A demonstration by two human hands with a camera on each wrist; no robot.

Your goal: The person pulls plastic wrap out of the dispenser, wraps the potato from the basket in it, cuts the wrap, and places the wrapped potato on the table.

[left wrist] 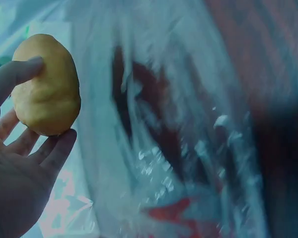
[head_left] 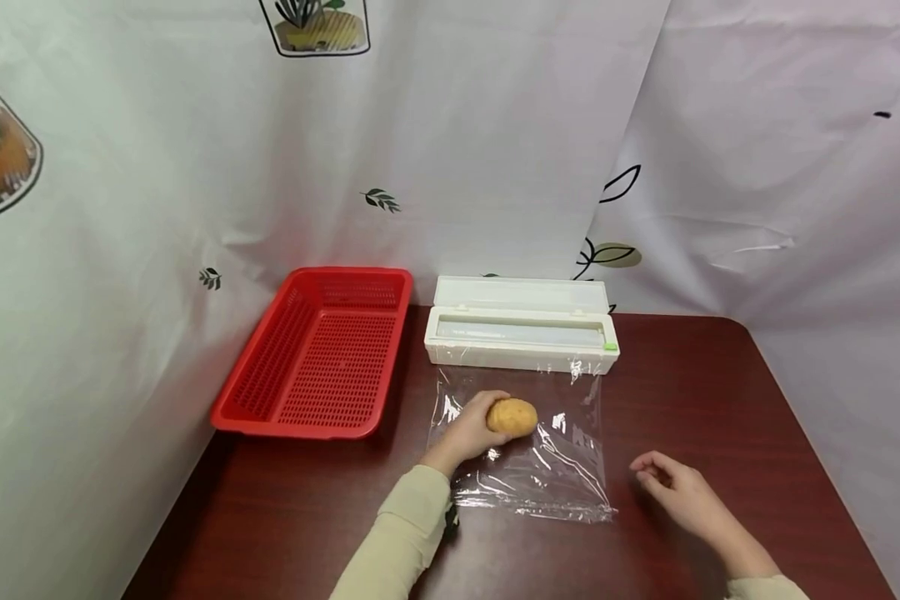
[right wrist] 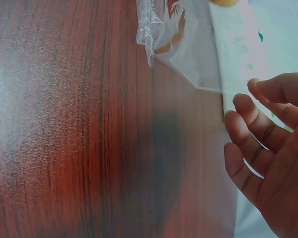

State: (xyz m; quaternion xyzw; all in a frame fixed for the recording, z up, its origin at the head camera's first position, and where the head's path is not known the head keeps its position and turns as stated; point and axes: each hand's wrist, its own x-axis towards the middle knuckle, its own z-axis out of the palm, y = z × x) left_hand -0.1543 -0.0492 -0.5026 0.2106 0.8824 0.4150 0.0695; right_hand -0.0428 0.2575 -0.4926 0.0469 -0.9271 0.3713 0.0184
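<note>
L hand (head_left: 471,429) grip closed round potato (head_left: 513,417), which lies R of palm, over clear film (head_left: 540,477), long axis approx. parallel to wrap box (head_left: 521,357); R hand (head_left: 677,496) farther off, empty, fingers loosely bent, beyond film's R edge.

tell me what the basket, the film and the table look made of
Basket: probably moulded plastic, red, slight sheen, with evenly perforated walls. Film: likely thin clear plastic, glossy; it wrinkles, glints and is see-through. Table: wood or wood-look laminate, unclear which; reddish-brown, streaked grain, soft sheen.
</note>
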